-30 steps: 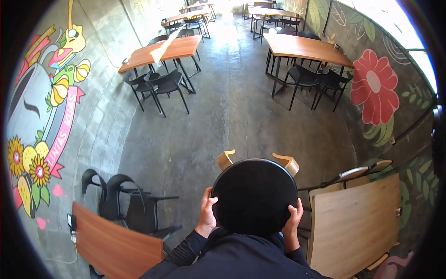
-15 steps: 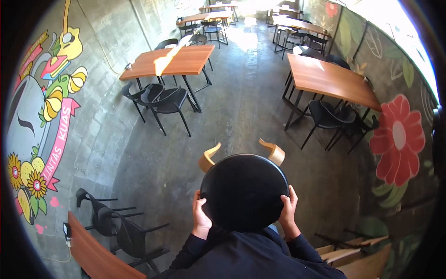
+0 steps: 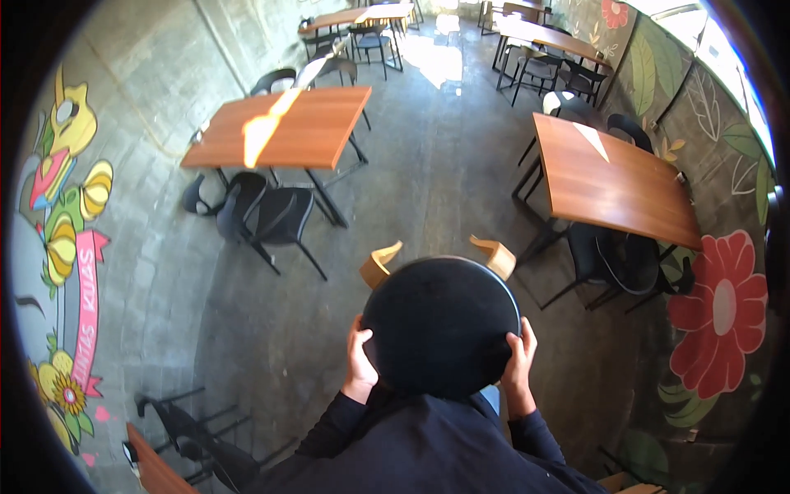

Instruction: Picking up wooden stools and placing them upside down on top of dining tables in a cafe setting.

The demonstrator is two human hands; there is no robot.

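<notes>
A stool with a round black seat is held in front of my body, its flat top facing up at me. Two curved, light wooden pieces stick out past its far rim. My left hand clasps the seat's left edge, thumb on top. On the opposite edge my right hand grips in the same way. The fingers beneath the rim are partly hidden, and so is the stool's underside.
A wooden table with black chairs stands ahead on the left. Another wooden table with chairs is ahead on the right. Grey concrete floor runs between them. Black chairs and a table corner are at lower left.
The tables and chairs ahead appear larger and lower, so I have moved forward between them. The stool stays in both hands, slightly higher in view. The lower-left table has slid mostly out of view.
</notes>
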